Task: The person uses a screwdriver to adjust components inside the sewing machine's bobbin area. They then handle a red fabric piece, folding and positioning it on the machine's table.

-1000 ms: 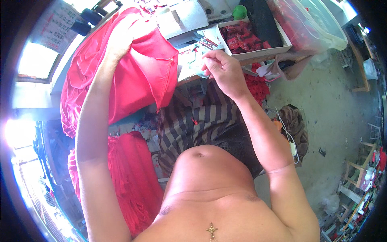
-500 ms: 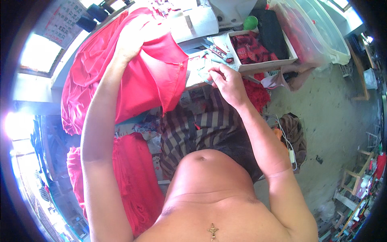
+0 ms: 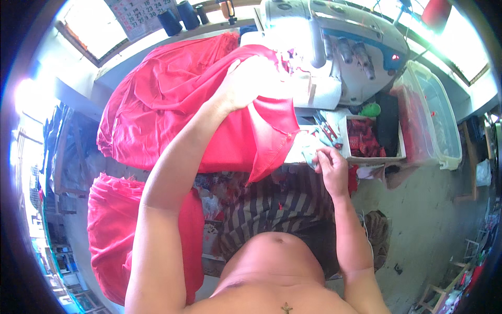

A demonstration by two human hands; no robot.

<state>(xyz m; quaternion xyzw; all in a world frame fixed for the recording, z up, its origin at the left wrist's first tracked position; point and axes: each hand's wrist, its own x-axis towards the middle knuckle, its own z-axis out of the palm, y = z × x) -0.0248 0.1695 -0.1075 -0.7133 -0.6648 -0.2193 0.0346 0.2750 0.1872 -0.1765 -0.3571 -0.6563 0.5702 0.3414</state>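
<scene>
A large heap of red cloth (image 3: 172, 99) is spread over the sewing table, and one loose edge hangs over its front. My left hand (image 3: 251, 81) lies on that cloth close to the sewing machine (image 3: 361, 31); bright glare washes out its fingers. At the table's front edge, right of the cloth's corner, my right hand (image 3: 333, 170) has its thumb and fingers pinched together. They meet at a small pale green piece (image 3: 308, 148), whose kind I cannot make out. Small hand tools (image 3: 328, 131) lie just beyond it.
A shallow box (image 3: 401, 153) with dark red patterned cloth stands at the right, beside a clear plastic bin (image 3: 439, 115). Dark thread spools (image 3: 187, 15) stand at the back left. Another red cloth pile (image 3: 112, 230) sits low on my left. Striped cloth (image 3: 261, 209) covers my lap.
The view has tilted upward, showing more of the sewing machine. Both hands keep nearly the same places at the cloth and table edge; the right fingers still pinch by the pale green piece.
</scene>
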